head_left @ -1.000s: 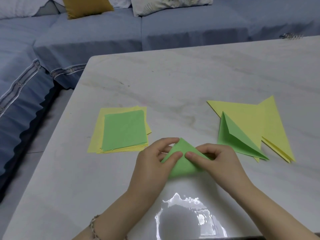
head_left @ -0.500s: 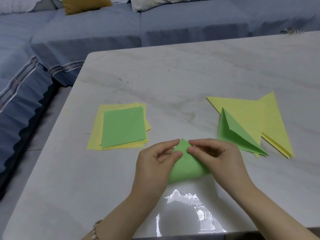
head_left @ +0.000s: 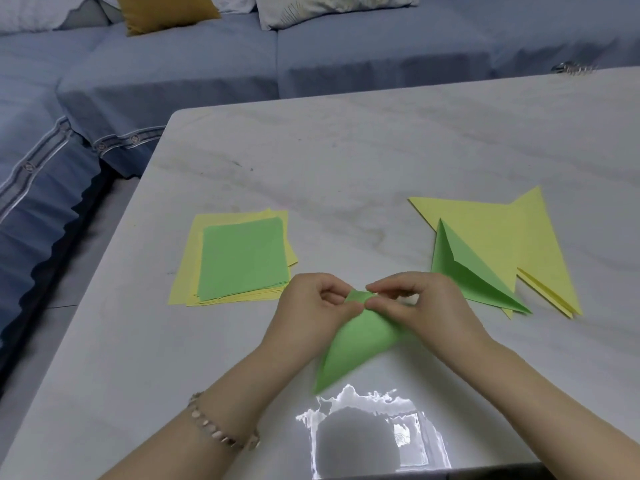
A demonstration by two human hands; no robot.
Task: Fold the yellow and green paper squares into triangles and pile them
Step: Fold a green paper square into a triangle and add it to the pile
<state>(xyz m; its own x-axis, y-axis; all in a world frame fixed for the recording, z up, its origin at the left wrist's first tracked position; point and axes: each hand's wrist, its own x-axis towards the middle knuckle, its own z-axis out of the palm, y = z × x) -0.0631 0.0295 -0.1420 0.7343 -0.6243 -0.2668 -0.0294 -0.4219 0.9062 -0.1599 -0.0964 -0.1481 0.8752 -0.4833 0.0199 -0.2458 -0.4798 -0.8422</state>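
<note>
Both hands meet over the near middle of the table (head_left: 346, 161). The left hand (head_left: 311, 306) and right hand (head_left: 426, 306) each pinch, between thumb and forefinger, the far corner of a green sheet (head_left: 360, 344); the fingertips of the two hands almost touch there. The sheet hangs from this pinch toward the viewer, bowed into a soft, uncreased curve, tapering to a point at its near left end. It is thin, matte paper.

Left of the hands lies a stack of squares (head_left: 239, 258): a flat green square on top, yellow squares beneath with their edges fanned slightly. Right of the hands lies the pile of triangles (head_left: 491, 244): a green folded triangle with one flap lifted, resting on sharp-cornered yellow triangles.

The table is pale, glossy and faintly veined, with a bright reflection near its front edge. A beaded bracelet (head_left: 221, 424) circles the left wrist. Beyond the table stands a blue fabric sofa (head_left: 242, 64).
</note>
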